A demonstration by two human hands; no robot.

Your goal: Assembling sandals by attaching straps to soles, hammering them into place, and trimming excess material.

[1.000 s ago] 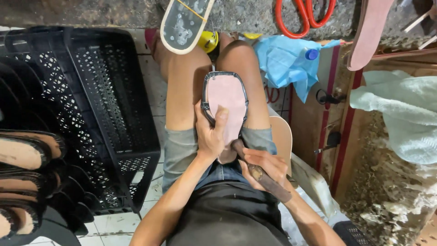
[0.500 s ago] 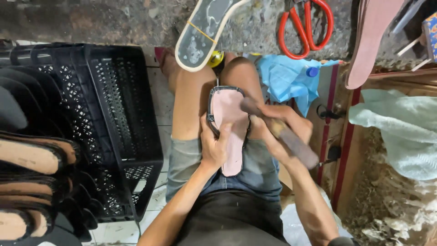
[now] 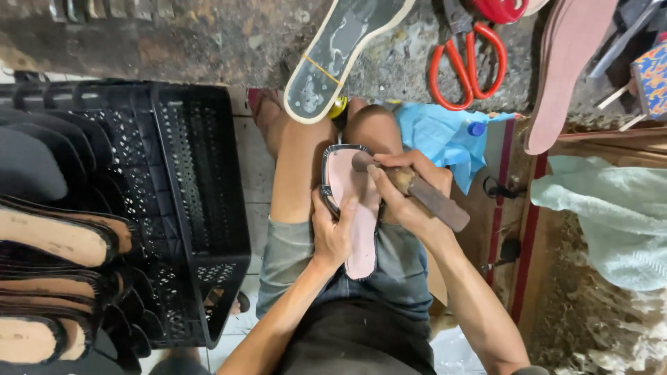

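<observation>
Stone workbench (image 3: 208,42) up top. Black crate (image 3: 174,208) left of pink insole (image 3: 351,208) on lap; left hand (image 3: 332,232) clamps insole's edge, right hand (image 3: 403,187) grips hammer (image 3: 410,189), head now on insole, lower than before.

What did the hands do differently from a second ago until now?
The right hand lifted the wooden-handled hammer from beside the lap up toward the top of the pink sole, where its head now rests near the toe end. The left hand kept holding the sole on the thighs. The black crate and red scissors stayed put.
</observation>
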